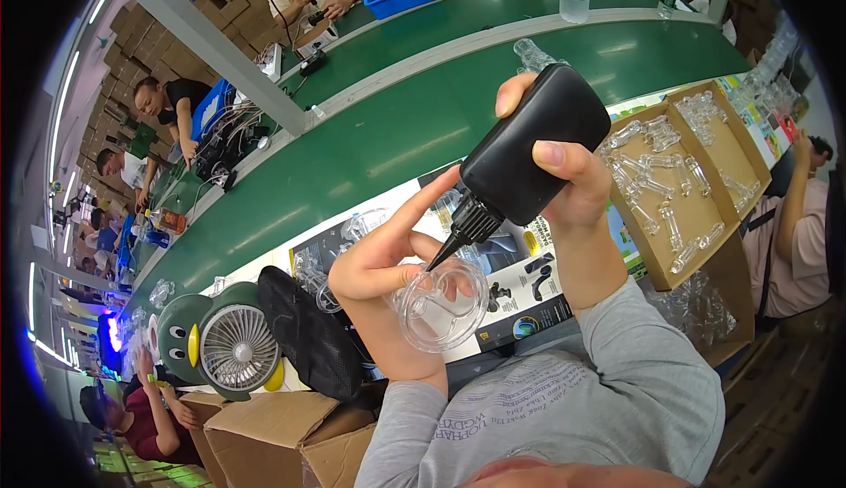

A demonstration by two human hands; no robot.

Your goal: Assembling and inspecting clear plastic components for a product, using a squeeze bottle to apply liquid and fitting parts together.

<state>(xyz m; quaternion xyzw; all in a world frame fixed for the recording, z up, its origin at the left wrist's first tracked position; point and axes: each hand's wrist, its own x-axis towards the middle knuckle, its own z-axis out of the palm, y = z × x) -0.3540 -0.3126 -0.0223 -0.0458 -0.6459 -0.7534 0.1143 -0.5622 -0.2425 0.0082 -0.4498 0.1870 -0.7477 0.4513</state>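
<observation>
Green bench (pixel 361 149); right hand (pixel 577 184): black bottle (pixel 542 122); left hand (pixel 374 268): clear piece (pixel 443 310).

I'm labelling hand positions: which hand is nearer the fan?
Left: the left hand, holding a clear round part, is to the right of the fan; the right hand, gripping a black bottle, is farther right.

a black bottle (pixel 535 146) tilts downward, its tapered nozzle (pixel 451 245) by the edge of a clear round part (pixel 443 310).
</observation>
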